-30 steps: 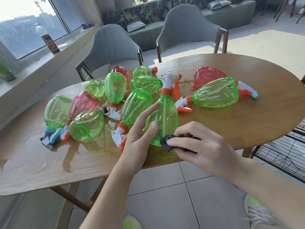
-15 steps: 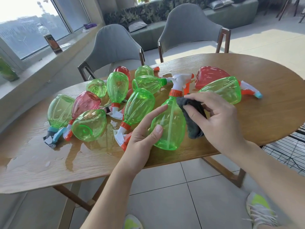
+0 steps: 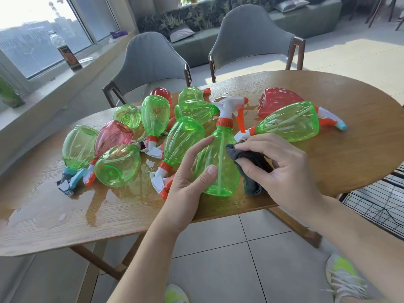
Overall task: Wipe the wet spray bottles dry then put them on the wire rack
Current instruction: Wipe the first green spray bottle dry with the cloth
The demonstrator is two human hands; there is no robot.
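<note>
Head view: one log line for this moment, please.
step: wiping | left hand: holds green spray bottle | right hand: presses dark cloth on it | rack: none placed

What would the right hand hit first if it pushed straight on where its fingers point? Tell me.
The right hand, gripping the cloth, points left at the upright green bottle. The cloth meets that bottle first; it looks already against it.

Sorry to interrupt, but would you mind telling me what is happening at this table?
A person is drying wet spray bottles. The left hand holds an upright green spray bottle at the near table edge, while the right hand presses a dark cloth against its side. The others lie in puddles; the wire rack shows no bottles.
</note>
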